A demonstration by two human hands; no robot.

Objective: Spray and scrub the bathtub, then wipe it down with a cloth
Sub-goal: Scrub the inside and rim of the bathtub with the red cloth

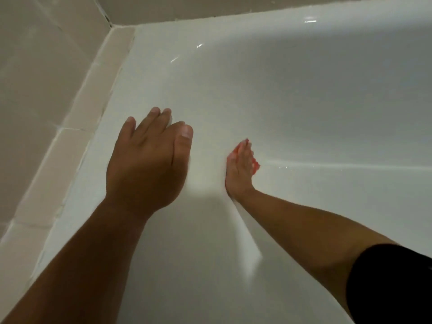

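Glossy white bathtub (304,90) set into a corner of beige wall tiles (46,66), wet glints on its slope. Left hand (147,160) flat on the tub's end, fingers straight, holding nothing. Right hand (239,174) pressing a blurred orange-red thing (256,166) against the inner wall, fingers stretched out.

The bathtub (304,90) is smooth, hard white with a high gloss. Can't tell if it's enamel or acrylic, but it throws sharp little highlights, and a few fine water beads sit along the inner edge. The wall tiles (35,78) are beige and smooth with a softer satin sheen, way less shiny than the tub. The grout (70,129) looks pale, chalky and matt, and goes dark in the corner joint. The orange-red thing (256,166) under the right hand (242,169) is too blurry to name a material. The black sleeve (392,284) looks like matt cloth.
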